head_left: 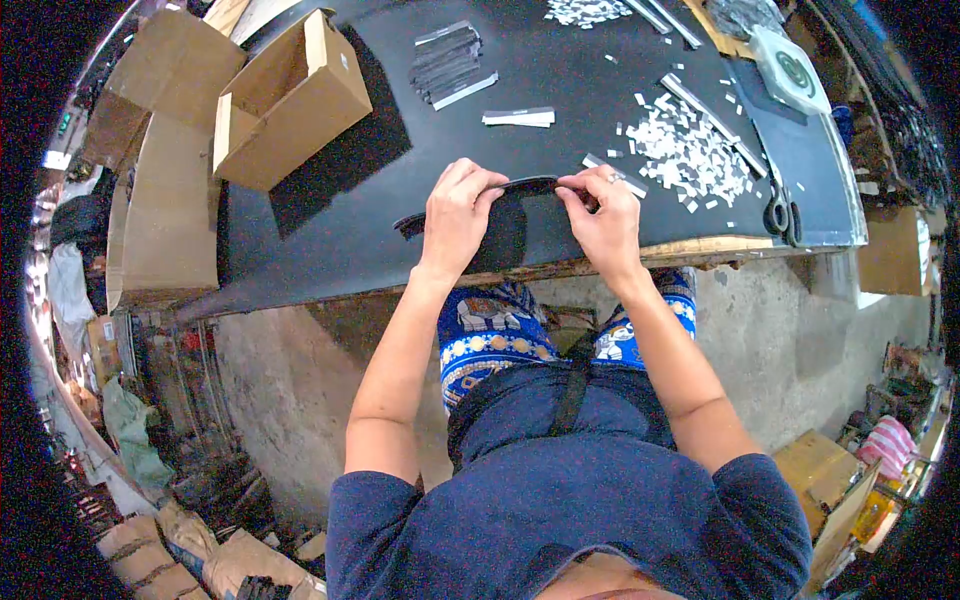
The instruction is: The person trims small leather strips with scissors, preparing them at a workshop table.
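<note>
A thin black strip (528, 186) arches between my two hands, just above the dark tabletop near its front edge. My left hand (458, 215) pinches it between thumb and fingers, and its loose end sticks out to the left. My right hand (605, 212) pinches the strip's right end. Beyond my hands, a few black-and-white strips (519, 118) lie together, with a larger stack of dark strips (452, 65) farther back. A heap of small white pieces (690, 155) spreads to the right of my right hand.
An open cardboard box (300, 110) stands at the left of the black table (330, 250). Scissors (782, 205) lie near the right front edge. A long pale strip (712, 122) crosses the white pieces. A clear case (790, 72) sits at the back right.
</note>
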`<state>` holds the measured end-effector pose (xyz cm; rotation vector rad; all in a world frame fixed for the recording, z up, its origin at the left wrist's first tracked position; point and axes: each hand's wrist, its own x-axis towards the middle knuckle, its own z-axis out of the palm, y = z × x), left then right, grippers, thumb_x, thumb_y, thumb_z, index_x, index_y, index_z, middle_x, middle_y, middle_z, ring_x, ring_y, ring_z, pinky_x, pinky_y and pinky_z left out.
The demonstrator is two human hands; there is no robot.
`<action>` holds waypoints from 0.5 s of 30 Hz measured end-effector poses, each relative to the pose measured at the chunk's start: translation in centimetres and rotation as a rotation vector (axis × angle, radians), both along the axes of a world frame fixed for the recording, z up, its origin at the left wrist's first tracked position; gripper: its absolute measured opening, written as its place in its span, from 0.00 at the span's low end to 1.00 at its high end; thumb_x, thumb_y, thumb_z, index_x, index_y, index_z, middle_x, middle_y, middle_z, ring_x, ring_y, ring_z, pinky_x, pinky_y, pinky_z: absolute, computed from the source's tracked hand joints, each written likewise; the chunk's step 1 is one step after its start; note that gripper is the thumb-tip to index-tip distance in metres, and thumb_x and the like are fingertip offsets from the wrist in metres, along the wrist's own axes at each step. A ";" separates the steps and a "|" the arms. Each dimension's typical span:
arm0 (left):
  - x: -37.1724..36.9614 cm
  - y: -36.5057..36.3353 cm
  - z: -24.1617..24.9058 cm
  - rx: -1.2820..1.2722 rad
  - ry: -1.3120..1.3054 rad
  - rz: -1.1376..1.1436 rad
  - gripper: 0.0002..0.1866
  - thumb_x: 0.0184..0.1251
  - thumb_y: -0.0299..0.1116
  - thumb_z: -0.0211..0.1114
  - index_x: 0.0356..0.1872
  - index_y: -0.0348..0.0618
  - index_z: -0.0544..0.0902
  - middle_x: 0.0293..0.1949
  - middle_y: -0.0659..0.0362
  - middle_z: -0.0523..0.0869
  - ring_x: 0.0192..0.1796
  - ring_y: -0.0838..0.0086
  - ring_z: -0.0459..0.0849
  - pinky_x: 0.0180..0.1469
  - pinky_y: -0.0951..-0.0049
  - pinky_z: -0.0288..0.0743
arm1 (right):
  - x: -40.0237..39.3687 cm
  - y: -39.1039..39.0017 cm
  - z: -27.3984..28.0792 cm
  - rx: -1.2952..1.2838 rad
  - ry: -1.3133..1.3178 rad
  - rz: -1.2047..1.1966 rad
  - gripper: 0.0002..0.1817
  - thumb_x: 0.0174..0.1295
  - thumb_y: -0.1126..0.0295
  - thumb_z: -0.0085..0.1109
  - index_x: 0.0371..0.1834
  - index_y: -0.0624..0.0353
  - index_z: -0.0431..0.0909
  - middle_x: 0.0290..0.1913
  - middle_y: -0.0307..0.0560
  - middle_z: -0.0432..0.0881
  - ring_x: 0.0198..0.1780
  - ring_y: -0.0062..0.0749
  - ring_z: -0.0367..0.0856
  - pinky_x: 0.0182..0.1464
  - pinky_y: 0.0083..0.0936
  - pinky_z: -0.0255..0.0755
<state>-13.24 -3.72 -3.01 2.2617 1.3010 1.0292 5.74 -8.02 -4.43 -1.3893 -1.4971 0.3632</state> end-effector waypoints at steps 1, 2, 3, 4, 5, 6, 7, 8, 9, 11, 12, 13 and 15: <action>0.0 0.0 0.0 0.011 0.000 -0.007 0.06 0.53 0.22 0.66 0.33 0.39 0.85 0.31 0.55 0.78 0.39 0.61 0.80 0.43 0.63 0.75 | 0.0 -0.1 0.1 -0.006 -0.009 -0.012 0.05 0.52 0.79 0.66 0.32 0.62 0.82 0.33 0.49 0.81 0.36 0.42 0.81 0.36 0.31 0.74; 0.0 0.1 0.0 0.022 0.000 -0.015 0.06 0.53 0.22 0.66 0.33 0.39 0.85 0.31 0.55 0.78 0.39 0.61 0.80 0.43 0.63 0.75 | -0.1 -0.1 0.1 -0.007 -0.008 -0.012 0.05 0.52 0.79 0.66 0.32 0.62 0.82 0.33 0.49 0.81 0.36 0.42 0.81 0.36 0.31 0.74; 0.0 0.1 0.0 0.020 0.000 -0.016 0.06 0.53 0.22 0.66 0.33 0.39 0.85 0.31 0.55 0.78 0.39 0.61 0.80 0.43 0.63 0.75 | -0.1 -0.1 0.0 -0.018 0.012 -0.014 0.05 0.52 0.79 0.66 0.32 0.62 0.82 0.33 0.49 0.81 0.36 0.41 0.81 0.36 0.31 0.74; 0.0 0.1 -0.1 0.047 0.002 -0.019 0.06 0.53 0.22 0.67 0.33 0.39 0.85 0.30 0.55 0.79 0.37 0.62 0.81 0.41 0.65 0.75 | -0.1 -0.1 0.0 -0.029 0.033 -0.016 0.05 0.52 0.79 0.66 0.32 0.62 0.83 0.33 0.49 0.81 0.35 0.41 0.81 0.36 0.31 0.74; 0.0 0.2 -0.1 0.075 0.004 -0.021 0.06 0.54 0.22 0.68 0.33 0.39 0.85 0.30 0.55 0.80 0.35 0.63 0.81 0.39 0.67 0.75 | -0.1 -0.1 0.0 -0.030 0.033 -0.017 0.05 0.52 0.79 0.66 0.32 0.62 0.83 0.33 0.49 0.81 0.35 0.41 0.81 0.36 0.31 0.74; -0.1 0.2 -0.1 0.074 0.004 -0.021 0.06 0.54 0.22 0.68 0.33 0.39 0.85 0.30 0.55 0.80 0.35 0.63 0.81 0.39 0.67 0.75 | -0.1 -0.1 -0.1 -0.010 0.032 -0.014 0.04 0.52 0.79 0.66 0.32 0.62 0.83 0.33 0.49 0.81 0.35 0.41 0.82 0.36 0.31 0.75; -0.1 0.2 -0.2 0.067 -0.006 -0.024 0.06 0.53 0.22 0.68 0.33 0.39 0.85 0.30 0.55 0.80 0.35 0.63 0.81 0.39 0.67 0.75 | -0.1 0.0 -0.2 0.010 0.032 -0.011 0.04 0.53 0.79 0.66 0.31 0.62 0.83 0.33 0.49 0.81 0.35 0.41 0.82 0.36 0.32 0.75; -0.1 0.2 -0.2 0.060 -0.015 -0.027 0.06 0.53 0.22 0.68 0.33 0.39 0.85 0.30 0.55 0.80 0.35 0.63 0.81 0.39 0.67 0.75 | -0.1 0.0 -0.2 0.009 0.031 -0.012 0.04 0.53 0.79 0.66 0.31 0.62 0.83 0.33 0.49 0.81 0.35 0.41 0.82 0.36 0.32 0.75; -0.1 0.2 -0.2 0.059 -0.015 -0.027 0.06 0.53 0.22 0.68 0.33 0.39 0.85 0.30 0.55 0.80 0.35 0.63 0.81 0.39 0.67 0.75 | -0.1 0.1 -0.3 0.014 0.033 -0.012 0.04 0.53 0.79 0.66 0.32 0.62 0.83 0.33 0.50 0.81 0.35 0.41 0.82 0.36 0.31 0.75; -0.1 0.2 -0.1 0.073 -0.008 -0.020 0.06 0.53 0.22 0.68 0.33 0.39 0.85 0.29 0.55 0.80 0.35 0.63 0.81 0.39 0.67 0.75 | -0.1 0.1 -0.3 0.019 0.034 -0.012 0.04 0.53 0.79 0.66 0.32 0.62 0.83 0.33 0.50 0.81 0.35 0.41 0.82 0.36 0.31 0.75; -0.1 0.2 -0.1 0.072 -0.008 -0.020 0.06 0.53 0.22 0.68 0.33 0.39 0.85 0.29 0.55 0.80 0.35 0.63 0.81 0.39 0.67 0.75 | -0.2 0.1 -0.3 0.018 0.028 -0.016 0.04 0.53 0.79 0.65 0.32 0.62 0.84 0.33 0.50 0.81 0.35 0.41 0.82 0.36 0.31 0.75; -0.1 0.2 -0.1 0.074 -0.006 -0.021 0.06 0.53 0.22 0.68 0.33 0.39 0.85 0.29 0.55 0.80 0.35 0.63 0.81 0.39 0.67 0.75 | -0.2 0.1 -0.2 0.018 0.023 -0.020 0.04 0.53 0.79 0.65 0.32 0.62 0.84 0.34 0.50 0.81 0.35 0.40 0.82 0.35 0.30 0.75; -0.1 0.2 0.0 0.074 -0.003 -0.021 0.06 0.53 0.22 0.68 0.33 0.39 0.85 0.29 0.55 0.80 0.35 0.63 0.81 0.39 0.67 0.74 | -0.2 -0.1 0.1 -0.013 0.036 -0.021 0.04 0.53 0.79 0.65 0.33 0.62 0.84 0.33 0.49 0.81 0.35 0.40 0.82 0.34 0.30 0.74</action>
